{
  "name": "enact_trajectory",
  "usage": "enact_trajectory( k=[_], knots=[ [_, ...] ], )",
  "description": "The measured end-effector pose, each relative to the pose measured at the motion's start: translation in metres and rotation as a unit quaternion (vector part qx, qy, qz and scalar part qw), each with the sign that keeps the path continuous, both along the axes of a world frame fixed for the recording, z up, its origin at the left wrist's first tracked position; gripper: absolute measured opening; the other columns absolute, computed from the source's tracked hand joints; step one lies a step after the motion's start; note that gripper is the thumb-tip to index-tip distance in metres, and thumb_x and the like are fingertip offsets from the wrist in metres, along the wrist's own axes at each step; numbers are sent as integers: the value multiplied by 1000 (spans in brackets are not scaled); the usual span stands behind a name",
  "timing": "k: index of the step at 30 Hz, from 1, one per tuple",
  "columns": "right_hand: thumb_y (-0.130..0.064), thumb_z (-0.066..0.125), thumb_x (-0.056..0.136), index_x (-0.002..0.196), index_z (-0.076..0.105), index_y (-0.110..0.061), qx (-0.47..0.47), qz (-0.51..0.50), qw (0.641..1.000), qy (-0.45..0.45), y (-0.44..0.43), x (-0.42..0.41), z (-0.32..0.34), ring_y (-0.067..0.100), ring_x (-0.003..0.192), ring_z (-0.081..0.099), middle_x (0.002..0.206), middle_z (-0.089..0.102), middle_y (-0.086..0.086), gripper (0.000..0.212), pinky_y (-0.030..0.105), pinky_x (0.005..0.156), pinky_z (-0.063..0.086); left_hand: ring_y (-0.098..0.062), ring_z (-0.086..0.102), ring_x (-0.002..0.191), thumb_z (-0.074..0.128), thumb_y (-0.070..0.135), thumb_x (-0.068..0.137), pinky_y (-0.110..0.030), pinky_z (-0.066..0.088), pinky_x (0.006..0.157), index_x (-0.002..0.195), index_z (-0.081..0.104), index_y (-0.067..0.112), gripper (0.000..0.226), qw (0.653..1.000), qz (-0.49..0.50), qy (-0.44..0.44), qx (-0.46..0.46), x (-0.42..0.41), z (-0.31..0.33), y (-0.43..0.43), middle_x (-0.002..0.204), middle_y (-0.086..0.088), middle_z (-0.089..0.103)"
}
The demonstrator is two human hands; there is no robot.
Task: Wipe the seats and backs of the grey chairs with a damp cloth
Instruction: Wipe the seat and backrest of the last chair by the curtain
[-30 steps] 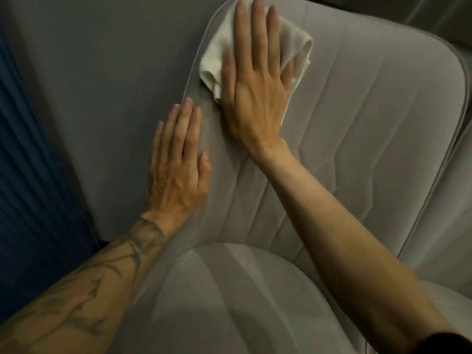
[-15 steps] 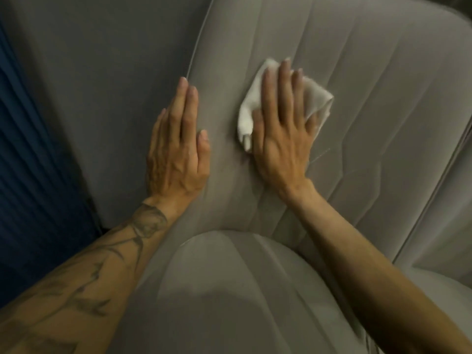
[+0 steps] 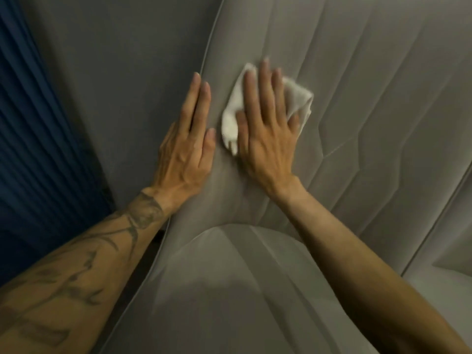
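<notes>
White cloth (image 3: 265,108) under flat right hand (image 3: 268,139), on chair back (image 3: 357,98).

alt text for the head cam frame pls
A right hand presses a white cloth flat against a grey chair back, while the left hand rests flat on its left edge. The seat lies below.

One wide-angle view only, from the person's head, looking forward and down. It sits close to the grey chair's back (image 3: 370,85), which fills most of the frame, with the seat (image 3: 229,290) along the bottom edge.
</notes>
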State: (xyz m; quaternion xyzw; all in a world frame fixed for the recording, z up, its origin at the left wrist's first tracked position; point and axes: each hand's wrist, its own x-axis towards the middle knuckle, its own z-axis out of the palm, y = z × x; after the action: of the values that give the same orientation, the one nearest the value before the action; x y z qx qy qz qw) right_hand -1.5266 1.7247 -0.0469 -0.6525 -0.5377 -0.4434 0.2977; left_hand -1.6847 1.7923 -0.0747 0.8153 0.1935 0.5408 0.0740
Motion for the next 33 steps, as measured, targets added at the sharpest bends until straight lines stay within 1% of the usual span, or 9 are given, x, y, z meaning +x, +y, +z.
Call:
enact_trajectory(
  k=[2,4,6,9,15,19,26,30,33],
  knots=[
    [-37,29,111,163,23,-13,54,-17,998,38,17,-9,12,16,158,0,170,21,13,58,53,129,1,-11,34,149,35,26,111,-31,37,118,166,17,2,62,1000,-10,6,-2,-1,0,2,175,-21,13],
    [-36,29,110,163,23,-9,53,-12,997,60,18,-25,-2,18,158,-1,170,19,15,60,52,128,-6,7,25,152,34,31,113,-23,35,118,166,16,4,62,1000,-17,5,-11,-1,1,3,175,-20,11],
    [-34,31,111,163,19,-9,-2,26,998,65,3,-40,-31,20,158,0,170,20,16,59,52,130,0,10,9,154,33,42,114,-18,28,121,166,15,3,67,1000,-8,14,-5,-3,1,5,175,-20,10],
    [-32,35,111,163,19,-14,-44,51,997,37,-9,-34,-23,20,160,8,170,24,12,57,54,129,14,-1,10,157,35,36,113,-31,35,123,166,14,4,66,1000,0,31,-4,-5,2,3,175,-18,9],
    [-38,28,112,160,31,-10,75,20,996,38,41,-21,74,31,157,23,168,28,16,56,56,129,9,-19,19,162,37,23,105,-56,34,124,166,17,6,66,997,0,72,-22,-11,5,-2,176,-13,12],
    [-36,30,112,163,24,-11,-48,69,996,33,10,-46,31,28,160,14,171,19,13,58,61,125,16,-38,42,149,33,31,100,-55,27,128,160,36,-1,68,988,32,140,-58,-20,12,-6,164,-24,39],
    [-40,27,113,163,26,-17,-10,29,999,-17,29,-21,90,23,159,19,171,24,8,56,57,125,19,-20,18,161,38,40,105,-43,15,129,168,11,13,74,983,27,169,-62,-27,21,-14,178,-5,7],
    [-37,34,112,164,23,-13,-60,82,994,41,12,-51,45,25,161,12,172,18,10,58,57,127,14,-37,47,140,44,48,104,-52,30,126,153,41,3,66,974,43,206,-85,-42,18,-27,152,-20,48],
    [-38,37,112,163,28,-15,-123,83,989,-4,-9,-54,22,24,160,16,171,22,9,57,45,131,11,-22,33,154,42,55,107,-41,19,131,166,20,13,76,960,23,249,-129,-76,-11,-49,171,-10,26]
  ],
)
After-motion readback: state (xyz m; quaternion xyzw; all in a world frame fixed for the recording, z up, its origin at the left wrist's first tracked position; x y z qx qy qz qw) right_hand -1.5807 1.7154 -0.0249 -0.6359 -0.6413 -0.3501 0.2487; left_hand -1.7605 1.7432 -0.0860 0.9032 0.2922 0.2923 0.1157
